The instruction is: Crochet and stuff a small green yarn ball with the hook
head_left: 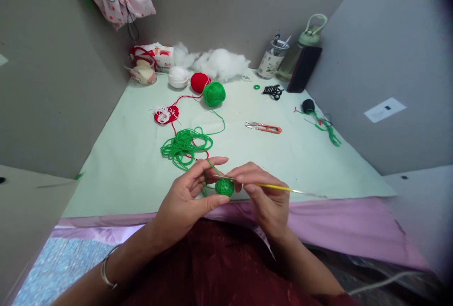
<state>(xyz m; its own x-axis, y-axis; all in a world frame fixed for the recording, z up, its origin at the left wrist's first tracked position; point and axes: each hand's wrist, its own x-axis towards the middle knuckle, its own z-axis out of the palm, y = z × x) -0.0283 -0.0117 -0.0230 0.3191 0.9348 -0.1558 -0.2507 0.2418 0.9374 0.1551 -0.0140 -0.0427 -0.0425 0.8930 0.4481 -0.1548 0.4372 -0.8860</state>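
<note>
A small round green crochet piece (224, 187) is pinched between the thumb and fingers of my left hand (191, 192), over the front edge of the table. Green working yarn runs up across the raised left index finger. In my right hand (267, 197) is a crochet hook (272, 186) with a yellow handle and metal ends; its left tip lies at the top of the crochet piece. Whether the tip is inside a stitch is too small to tell. Loose green yarn (186, 145) lies in coils just beyond my left hand, leading to a green yarn ball (214, 94).
Orange thread snips (264, 128) lie beyond my right hand. Farther back are a red yarn ball (200, 82), a white yarn ball (178, 77), white stuffing (222, 64) and a red crochet piece (166, 114). A phone (304, 70) leans against a bottle (309, 37) at the right.
</note>
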